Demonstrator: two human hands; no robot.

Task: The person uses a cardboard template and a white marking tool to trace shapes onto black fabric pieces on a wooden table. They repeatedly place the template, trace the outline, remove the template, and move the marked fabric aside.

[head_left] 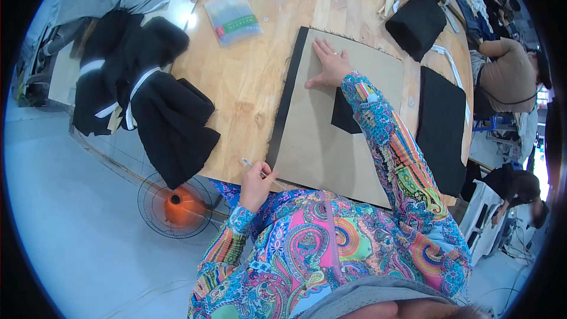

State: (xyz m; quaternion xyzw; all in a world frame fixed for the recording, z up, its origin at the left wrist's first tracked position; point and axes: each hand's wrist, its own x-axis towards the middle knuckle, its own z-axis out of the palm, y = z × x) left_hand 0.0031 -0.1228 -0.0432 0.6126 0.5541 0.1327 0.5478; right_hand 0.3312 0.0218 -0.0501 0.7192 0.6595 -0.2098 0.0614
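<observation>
A large beige card template (319,118) lies on black fabric (287,94), whose dark strip shows along the template's left side. More black shows through a cutout (344,112) near the middle, partly hidden by my right sleeve. My right hand (332,66) rests open and flat on the template's far part, fingers spread, a ring on one finger. My left hand (257,185) is closed around a slim pen (247,162) at the near left corner of the fabric. The pen's upper end points up and left; its tip cannot be made out.
Bundled black fabric pieces (171,118) tied with white strips hang over the table's left edge. A clear plastic pouch (233,18) lies farther back. Black pieces (441,130) lie at right. A fan (180,205) stands below left. Other people (508,74) are at far right.
</observation>
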